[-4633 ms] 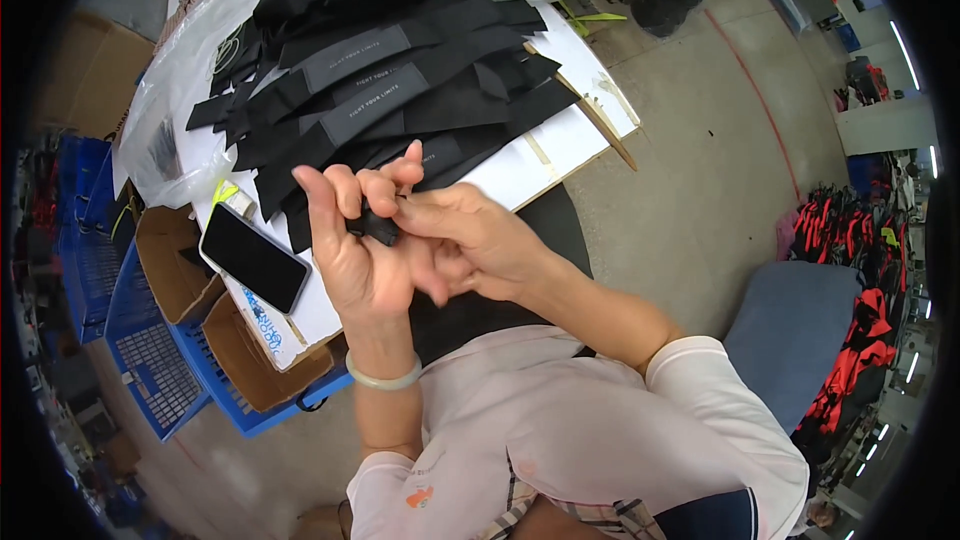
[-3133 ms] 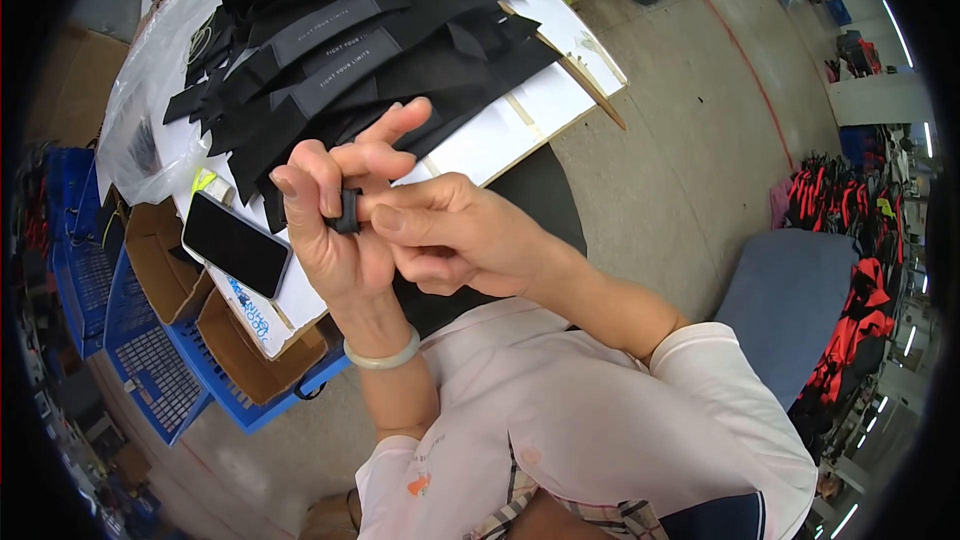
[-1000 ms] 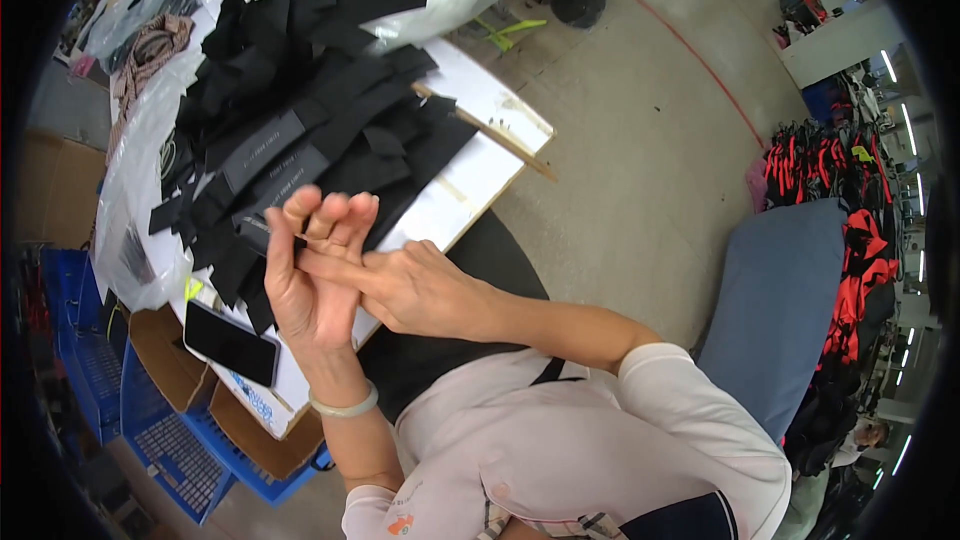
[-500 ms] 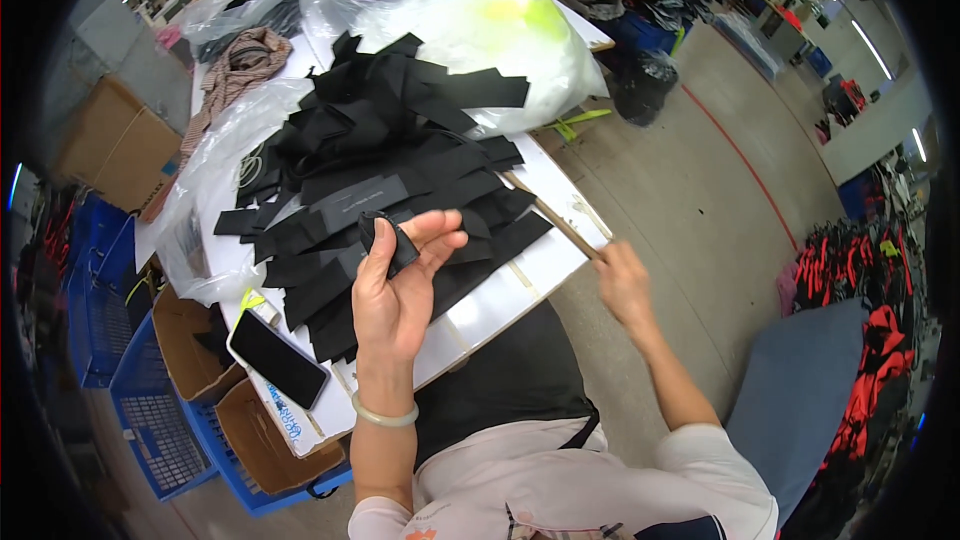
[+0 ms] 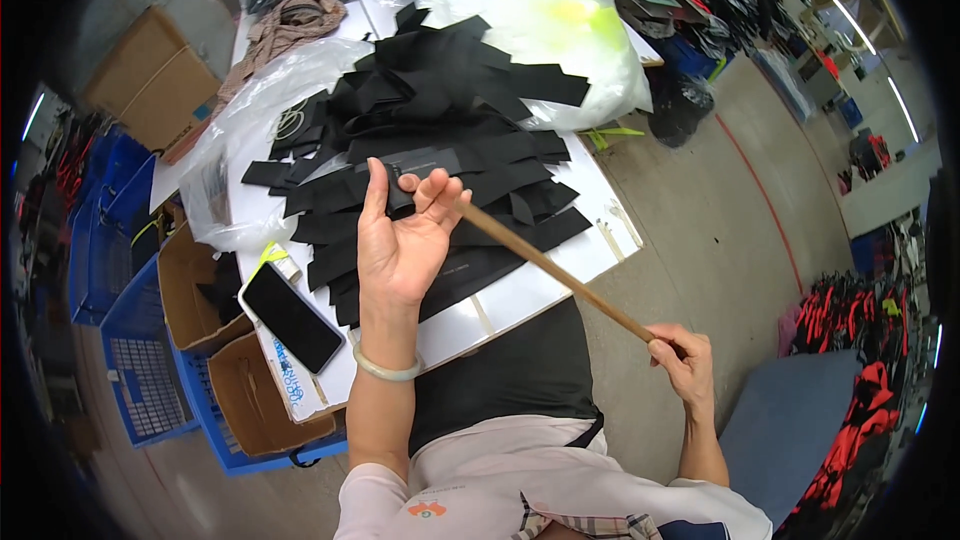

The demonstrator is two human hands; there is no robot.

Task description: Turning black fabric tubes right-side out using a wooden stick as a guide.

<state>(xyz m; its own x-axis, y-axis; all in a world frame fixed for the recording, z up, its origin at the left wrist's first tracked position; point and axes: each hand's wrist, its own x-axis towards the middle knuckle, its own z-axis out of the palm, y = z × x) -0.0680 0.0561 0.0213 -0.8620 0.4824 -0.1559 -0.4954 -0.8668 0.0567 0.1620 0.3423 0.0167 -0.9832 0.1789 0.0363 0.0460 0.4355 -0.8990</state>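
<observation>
The left hand (image 5: 400, 240) is raised palm-up over the bench (image 5: 520, 290), fingers loosely curled about a small black piece (image 5: 405, 192) at the fingertips. The right hand (image 5: 680, 360), low beside the bench edge, is closed on one end of a long thin wooden stick (image 5: 550, 270) whose far tip meets the left fingers. Risk: the rigid, smooth stick may slip off the limp piece and jab the palm. Behind lies a heap of flat matte black strips (image 5: 440, 140), crinkled clear plastic bags (image 5: 540, 20) and a glossy black phone (image 5: 292, 316).
</observation>
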